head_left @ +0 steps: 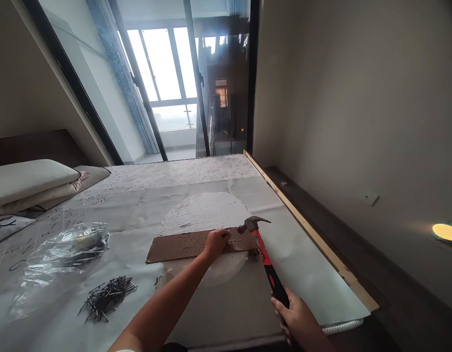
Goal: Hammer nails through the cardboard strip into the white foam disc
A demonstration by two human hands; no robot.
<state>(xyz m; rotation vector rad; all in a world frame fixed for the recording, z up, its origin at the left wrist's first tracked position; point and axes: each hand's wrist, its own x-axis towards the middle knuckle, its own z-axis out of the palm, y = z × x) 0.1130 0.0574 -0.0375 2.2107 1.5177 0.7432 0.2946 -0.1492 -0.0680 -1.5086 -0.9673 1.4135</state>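
Head view: the brown cardboard strip [182, 247] lies crosswise on a white foam disc [205, 210], its long axis running left to right, with rows of small holes or nail heads across its middle. The left hand [215, 242] rests on the strip's right half. Its grip is narrow, the fingertips [226, 236] pinched together at the surface; it may hold a nail, but that is too small to tell.

The right hand [297, 320], nearer the person than the strip and to its right, has its grip closed around the black end of the hammer [265, 259]. The hammer's long axis runs from that hand up and leftward to the strip's right end. Its head hangs just over that end, the claw pointing right and the face toward the left hand.

Left of the strip and nearer the person lies a heap of dark nails [106, 296]. A crumpled plastic bag [64, 247] lies further left. Right of the strip, a wooden batten [306, 230] edges the pale sheet [302, 274].
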